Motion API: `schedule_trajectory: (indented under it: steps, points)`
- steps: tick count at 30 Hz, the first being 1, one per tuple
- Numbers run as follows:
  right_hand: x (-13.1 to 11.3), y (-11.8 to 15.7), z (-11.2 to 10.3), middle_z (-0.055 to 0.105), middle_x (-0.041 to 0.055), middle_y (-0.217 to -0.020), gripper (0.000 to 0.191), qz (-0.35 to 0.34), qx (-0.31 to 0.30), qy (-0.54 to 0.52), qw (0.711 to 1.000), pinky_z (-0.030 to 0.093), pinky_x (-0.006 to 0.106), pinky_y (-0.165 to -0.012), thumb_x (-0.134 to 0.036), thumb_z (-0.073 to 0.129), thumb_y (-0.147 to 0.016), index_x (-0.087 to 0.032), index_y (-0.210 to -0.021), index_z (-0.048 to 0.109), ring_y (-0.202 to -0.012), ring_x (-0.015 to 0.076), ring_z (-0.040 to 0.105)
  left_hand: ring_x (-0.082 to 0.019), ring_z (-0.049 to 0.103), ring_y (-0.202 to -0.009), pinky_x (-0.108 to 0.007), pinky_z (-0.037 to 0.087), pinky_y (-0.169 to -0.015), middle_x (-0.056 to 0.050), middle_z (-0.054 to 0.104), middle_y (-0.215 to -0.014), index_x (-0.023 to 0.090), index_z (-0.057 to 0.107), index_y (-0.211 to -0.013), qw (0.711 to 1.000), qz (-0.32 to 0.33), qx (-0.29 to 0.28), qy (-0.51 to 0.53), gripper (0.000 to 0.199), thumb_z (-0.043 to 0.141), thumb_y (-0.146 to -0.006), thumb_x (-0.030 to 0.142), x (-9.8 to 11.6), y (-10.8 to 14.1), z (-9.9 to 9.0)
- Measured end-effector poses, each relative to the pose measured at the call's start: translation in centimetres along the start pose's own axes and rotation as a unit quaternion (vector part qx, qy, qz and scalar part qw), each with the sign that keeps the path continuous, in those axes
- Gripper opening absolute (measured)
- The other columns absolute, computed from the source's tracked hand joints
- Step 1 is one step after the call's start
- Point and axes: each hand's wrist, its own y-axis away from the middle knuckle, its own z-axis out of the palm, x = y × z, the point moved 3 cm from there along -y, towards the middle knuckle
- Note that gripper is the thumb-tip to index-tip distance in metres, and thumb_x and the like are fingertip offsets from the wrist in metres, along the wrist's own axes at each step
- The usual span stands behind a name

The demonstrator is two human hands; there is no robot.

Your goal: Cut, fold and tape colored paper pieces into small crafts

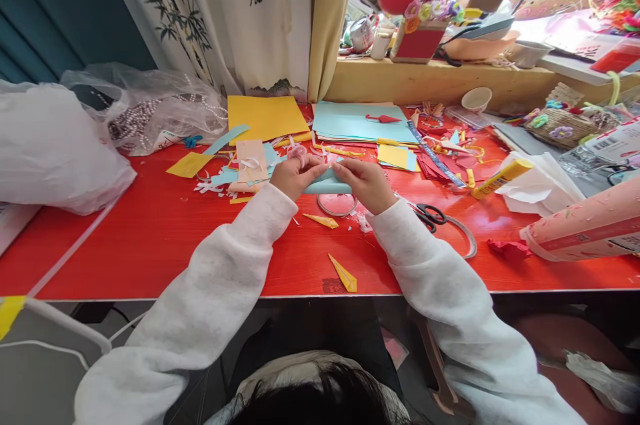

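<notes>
My left hand [296, 176] and my right hand [367, 183] meet over the middle of the red table [175, 245]. Between them they pinch a piece of light blue paper [327, 185], which looks rolled or folded. A ring-shaped object [337, 205] lies just below the paper. Nearer the table's front edge are two folded yellow paper pieces, one small [323, 220] and one longer [345, 273]. To the left of my left hand lies a pale peach paper strip [251, 161] among scraps.
Black-handled scissors [431, 215] and a grey curved strip [465, 235] lie right of my right hand. Yellow [265, 119] and blue sheets [355, 121] are behind. A glue stick [503, 178] and pink cylinder [585, 228] are at right, white plastic bags [55, 145] at left.
</notes>
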Motion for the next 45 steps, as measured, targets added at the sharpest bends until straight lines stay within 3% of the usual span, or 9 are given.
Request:
schedule_trajectory:
  steps: [8,15,20,25,33,37,41,45]
  points:
    - [-0.3,-0.1,-0.2,0.040,-0.0024,-0.056,0.037,0.006,-0.028,-0.019,0.999,0.026,0.023,-0.050,-0.046,0.047,-0.081,-0.015,-0.061,0.051,-0.054,0.0074,0.035,-0.012,0.054,-0.071,-0.025,0.042,-0.069,-0.002,0.061,-0.074,0.013,0.061,-0.078,0.997,-0.010,-0.023,0.079,0.027,0.062,-0.067,0.038,0.0,-0.2,0.2]
    - [0.4,-0.2,-0.1,0.052,0.0008,-0.065,0.028,0.000,-0.045,0.000,0.999,0.032,0.023,-0.056,-0.039,0.048,-0.080,-0.014,-0.076,0.059,-0.061,0.0099,0.043,-0.012,0.055,-0.069,-0.025,0.043,-0.066,-0.003,0.061,-0.074,0.013,0.059,-0.077,0.990,-0.035,-0.057,0.121,0.035,0.068,-0.060,0.042,-0.4,-0.3,0.5]
    - [0.4,-0.2,-0.2,0.055,0.0016,-0.068,0.025,-0.010,-0.044,0.030,0.999,0.033,0.024,-0.058,-0.036,0.048,-0.081,-0.014,-0.078,0.060,-0.063,0.0106,0.044,-0.012,0.052,-0.066,-0.025,0.041,-0.066,-0.001,0.058,-0.067,0.015,0.060,-0.075,0.997,-0.054,-0.043,0.037,0.040,0.059,-0.065,0.054,0.0,-0.1,0.2]
    - [0.1,-0.2,0.1,0.052,-0.0004,-0.062,0.020,-0.041,-0.063,0.082,0.994,0.032,0.023,-0.055,-0.031,0.047,-0.081,-0.016,-0.074,0.058,-0.057,0.0093,0.042,-0.014,0.050,-0.067,-0.028,0.039,-0.081,0.002,0.050,-0.047,0.019,0.057,-0.063,0.992,-0.053,-0.087,-0.076,0.043,0.043,-0.075,0.058,-0.2,-0.2,0.4]
    - [0.3,-0.2,0.3,0.057,0.0022,-0.070,0.015,-0.064,-0.075,0.130,0.987,0.033,0.023,-0.058,-0.027,0.048,-0.080,-0.016,-0.075,0.056,-0.061,0.0104,0.046,-0.013,0.044,-0.065,-0.030,0.036,-0.087,0.004,0.032,-0.045,0.019,0.037,-0.044,0.992,-0.049,-0.073,-0.096,0.042,0.052,-0.074,0.045,-0.5,-0.3,0.7]
    - [0.6,-0.2,0.4,0.056,0.0013,-0.068,0.017,-0.032,-0.091,0.099,0.990,0.033,0.023,-0.057,-0.030,0.048,-0.080,-0.016,-0.076,0.056,-0.061,0.0101,0.045,-0.013,0.045,-0.070,-0.031,0.032,-0.091,0.004,0.039,-0.051,0.018,0.051,-0.056,0.993,-0.044,-0.090,-0.064,0.028,0.051,-0.073,0.040,-0.4,-0.3,0.7]
    - [0.8,-0.2,0.6,0.051,-0.0001,-0.062,0.026,-0.005,-0.101,0.088,0.991,0.032,0.023,-0.054,-0.036,0.042,-0.084,-0.017,-0.072,0.053,-0.058,0.0101,0.042,-0.011,0.045,-0.066,-0.029,0.036,-0.081,0.003,0.049,-0.060,0.016,0.054,-0.065,0.994,-0.040,-0.101,-0.009,0.024,0.053,-0.071,0.039,-0.4,-0.4,0.4]
    - [0.8,0.0,0.9,0.053,-0.0003,-0.058,0.038,0.036,-0.125,-0.009,0.992,0.038,0.024,-0.056,-0.049,0.033,-0.086,-0.018,-0.072,0.049,-0.055,0.0107,0.050,-0.010,0.046,-0.061,-0.027,0.038,-0.066,0.002,0.052,-0.063,0.015,0.053,-0.067,0.993,-0.049,-0.107,0.021,0.027,0.056,-0.068,0.042,-0.9,-0.5,0.4]
